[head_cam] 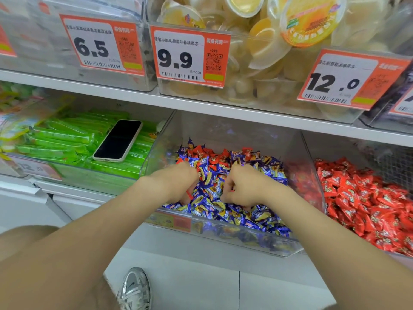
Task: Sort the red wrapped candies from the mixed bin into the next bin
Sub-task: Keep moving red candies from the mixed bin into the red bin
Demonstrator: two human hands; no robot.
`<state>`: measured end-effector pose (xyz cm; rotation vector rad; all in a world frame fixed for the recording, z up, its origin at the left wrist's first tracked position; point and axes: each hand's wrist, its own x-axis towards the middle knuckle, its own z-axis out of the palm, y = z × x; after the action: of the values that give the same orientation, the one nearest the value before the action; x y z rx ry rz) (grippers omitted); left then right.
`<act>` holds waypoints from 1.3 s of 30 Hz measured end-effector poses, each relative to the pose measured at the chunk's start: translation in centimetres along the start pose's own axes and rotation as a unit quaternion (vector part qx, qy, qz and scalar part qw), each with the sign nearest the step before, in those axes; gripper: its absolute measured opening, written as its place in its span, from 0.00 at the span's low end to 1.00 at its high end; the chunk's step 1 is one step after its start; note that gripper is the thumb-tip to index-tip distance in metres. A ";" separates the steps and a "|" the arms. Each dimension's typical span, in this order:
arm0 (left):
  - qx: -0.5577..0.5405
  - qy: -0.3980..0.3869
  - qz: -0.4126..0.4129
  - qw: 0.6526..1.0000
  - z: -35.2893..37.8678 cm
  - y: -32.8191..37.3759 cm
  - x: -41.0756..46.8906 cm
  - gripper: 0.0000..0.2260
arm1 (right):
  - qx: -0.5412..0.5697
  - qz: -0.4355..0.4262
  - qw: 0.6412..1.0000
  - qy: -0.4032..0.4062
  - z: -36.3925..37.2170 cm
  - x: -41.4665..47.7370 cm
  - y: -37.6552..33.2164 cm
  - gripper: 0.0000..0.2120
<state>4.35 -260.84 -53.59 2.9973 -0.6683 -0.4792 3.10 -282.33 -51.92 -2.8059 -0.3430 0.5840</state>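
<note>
Both fists are digging mid-bin (312,182): left hand (178,182) and right hand (243,186) each curling shut on red candies (214,159), walls well clear.

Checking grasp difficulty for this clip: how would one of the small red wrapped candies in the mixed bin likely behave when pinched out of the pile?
The small red wrapped candies look light and easy to lift. Their glossy wrappers are probably slippery, so the fingers may lose one. Heaped loosely among blue wrapped candies, neighbours would likely shift.

both hands in the mixed bin (297,151): left hand (178,182) and right hand (243,186) curled into the purple/red candies, red bits showing in each; red-candy bin (366,153) just right, phone (118,140) on green packs (67,139)
</note>
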 end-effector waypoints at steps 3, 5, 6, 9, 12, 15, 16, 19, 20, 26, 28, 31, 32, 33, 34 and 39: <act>-0.013 0.047 0.019 0.999 0.4 0.2 0.2 0.12 | -0.008 0.024 0.996 0.082 -0.1 0.5 0.9 0.12; -0.093 0.097 0.043 0.990 0.2 0.1 0.3 0.08 | -0.044 0.039 0.990 0.132 0.1 0.5 0.9 0.05; -0.132 0.107 0.048 0.984 0.0 0.1 0.3 0.06 | -0.055 0.047 0.989 0.130 0.3 0.4 0.8 0.08; -0.175 0.104 0.035 0.978 -0.5 0.8 0.1 0.07 | -0.083 0.058 0.991 0.092 0.7 0.5 0.3 0.20; -0.178 0.149 -0.007 0.972 -0.1 1.7 0.6 0.11 | -0.079 0.040 0.993 0.082 0.7 0.7 0.2 0.14; -0.173 0.167 -0.041 0.970 0.3 1.7 1.3 0.10 | -0.024 0.034 0.998 0.051 -0.1 0.3 0.1 0.10; -0.154 0.157 -0.044 0.975 0.3 1.7 1.5 0.08 | 0.015 0.034 0.999 0.040 -0.4 0.0 0.1 0.10; -0.110 0.117 -0.035 0.986 0.6 1.8 1.6 0.07 | 0.101 0.044 0.994 0.012 -1.9 -0.9 0.4 0.10; -0.102 0.108 -0.032 0.988 0.6 1.9 1.6 0.09 | 0.111 0.046 0.993 0.011 -2.4 -1.4 0.6 0.10; -0.068 0.088 0.006 0.994 1.0 2.6 1.6 0.11 | 0.060 0.074 0.988 0.125 -2.7 -2.8 1.3 0.23; -0.075 0.079 0.005 0.994 1.0 2.5 1.6 0.09 | 0.057 0.077 0.980 0.173 -2.2 -2.7 1.3 0.24; -0.092 0.073 -0.002 0.993 0.5 2.4 1.4 0.13 | 0.063 0.065 0.978 0.188 -1.7 -2.4 1.3 0.26; -0.100 0.075 -0.008 0.992 0.3 2.4 1.3 0.14 | 0.070 0.060 0.978 0.188 -1.6 -2.3 1.4 0.28; -0.114 0.083 -0.017 0.990 -0.1 2.4 1.1 0.14 | 0.078 0.055 0.977 0.188 -1.6 -2.3 1.5 0.30; -0.136 0.097 -0.030 0.985 -0.5 2.4 0.8 0.14 | 0.091 0.054 0.977 0.186 -1.7 -2.2 1.5 0.32; -0.160 0.198 -0.088 0.963 -1.5 2.5 0.0 0.06 | 0.124 0.048 0.974 0.182 -2.0 -1.3 1.5 0.16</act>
<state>3.76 -263.14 -51.94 2.7267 -0.2629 0.0195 3.06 -284.46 -50.07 -2.6218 -0.0567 0.1094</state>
